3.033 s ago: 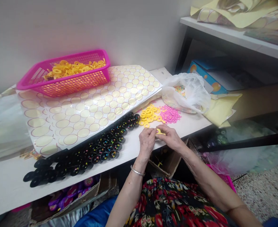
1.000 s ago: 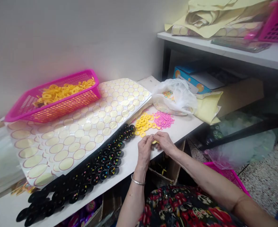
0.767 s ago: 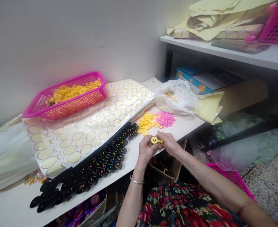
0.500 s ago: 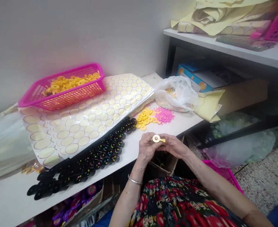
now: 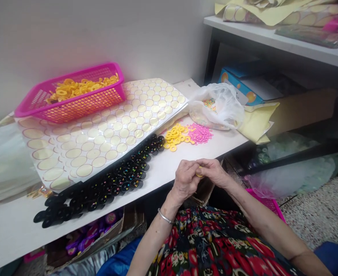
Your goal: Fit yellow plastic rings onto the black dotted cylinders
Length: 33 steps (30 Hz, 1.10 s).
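In front of my body, past the table's front edge, my left hand (image 5: 186, 178) and my right hand (image 5: 215, 171) meet with bent fingers. A small yellow ring-shaped plastic piece (image 5: 199, 171) is pinched between them, mostly covered by the fingers. Beyond the hands, a loose heap of similar yellow ring pieces (image 5: 174, 136) with short tabs lies on the table. Touching its right side is a spread of tiny pink beads or discs (image 5: 200, 134). Rows of small black cups (image 5: 125, 178) with coloured bits inside stand to the left.
A pink basket (image 5: 82, 109) of yellow pieces rests on sheets of round stickers (image 5: 108, 134). Behind the beads sits a white plastic bag (image 5: 226, 107) with small coloured bits. A white shelf (image 5: 252, 40) stands at right. Below the table, a carton (image 5: 111, 234) holds purple items.
The yellow ring faced up in plain sight before; now the fingers have closed over it. My right hand has drawn in against the left. The camera view has tipped slightly downward.
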### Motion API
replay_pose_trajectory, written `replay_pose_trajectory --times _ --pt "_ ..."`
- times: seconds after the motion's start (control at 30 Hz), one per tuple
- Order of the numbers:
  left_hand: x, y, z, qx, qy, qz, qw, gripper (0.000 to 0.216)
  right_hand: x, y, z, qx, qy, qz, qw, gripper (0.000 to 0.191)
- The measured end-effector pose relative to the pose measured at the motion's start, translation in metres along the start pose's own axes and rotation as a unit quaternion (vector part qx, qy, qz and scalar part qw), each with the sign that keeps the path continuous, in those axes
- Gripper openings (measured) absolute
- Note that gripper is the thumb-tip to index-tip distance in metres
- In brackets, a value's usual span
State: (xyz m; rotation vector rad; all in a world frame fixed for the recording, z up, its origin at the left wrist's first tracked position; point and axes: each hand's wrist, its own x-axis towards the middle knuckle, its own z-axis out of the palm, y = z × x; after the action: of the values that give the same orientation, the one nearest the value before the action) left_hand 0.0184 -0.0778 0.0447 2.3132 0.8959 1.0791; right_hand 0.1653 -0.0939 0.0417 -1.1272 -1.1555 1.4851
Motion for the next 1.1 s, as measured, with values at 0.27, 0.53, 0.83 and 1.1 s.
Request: replay_pose_trajectory --times 0.27,0.53,0.83,1.1 --pt "-0.005 -0.006 0.004 -0.074 0.039 -0.090 0.992 0.029 0.000 0.010 0.002 0.130 -0.013 0.074 0.989 0.044" --pt "-0.016 -0.003 0.011 -0.023 0.017 -0.053 0.998 0.013 0.000 0.012 0.002 0.149 -0.040 0.107 0.982 0.035" --pt "-0.026 0.001 0.003 -0.046 -0.085 -0.039 0.995 0.020 -0.011 0.013 -0.003 0.060 -0.161 0.133 0.976 0.048" --pt "0.020 -0.046 -0.052 0.267 0.038 -0.130 0.954 0.025 0.011 0.056 -0.004 -0.490 -0.053 0.158 0.856 0.016"
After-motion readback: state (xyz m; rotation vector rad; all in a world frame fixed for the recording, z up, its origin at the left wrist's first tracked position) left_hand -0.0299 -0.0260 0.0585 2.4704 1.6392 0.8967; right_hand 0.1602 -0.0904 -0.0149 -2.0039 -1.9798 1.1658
